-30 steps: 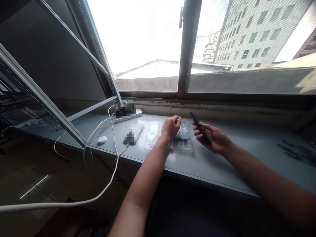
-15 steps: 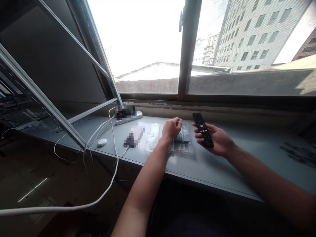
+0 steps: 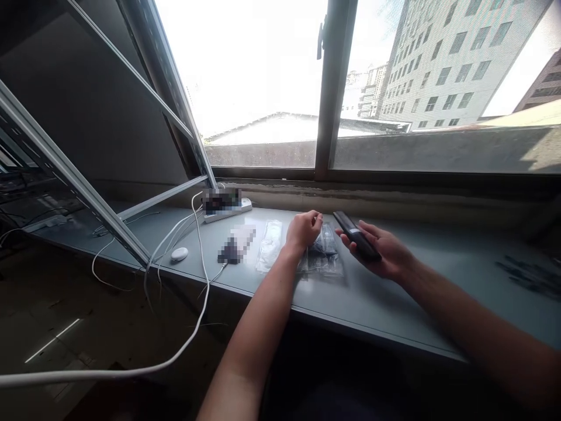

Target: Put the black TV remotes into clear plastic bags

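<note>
My right hand (image 3: 385,251) is closed around a black remote control (image 3: 359,241), holding it above the table. The remote is turned so its buttons do not show; a small light patch shows near its middle. My left hand (image 3: 302,231) is loosely curled, with no object visible in its fingers. Beneath and beside that hand lie clear plastic bags: a bag with pale contents (image 3: 269,245) on the left and a bag with dark contents (image 3: 326,251) on the right.
On the grey table (image 3: 421,298), a blurred-out device (image 3: 236,244) lies left of the bags, with a cable attached. Further left are a round white object (image 3: 179,254), a power strip (image 3: 243,207), white cables (image 3: 202,251) and a metal frame (image 3: 131,240). Dark items (image 3: 528,275) lie at right.
My right hand has rotated the remote control, so its button face has turned out of sight. My left hand has stayed in place over the bags.
</note>
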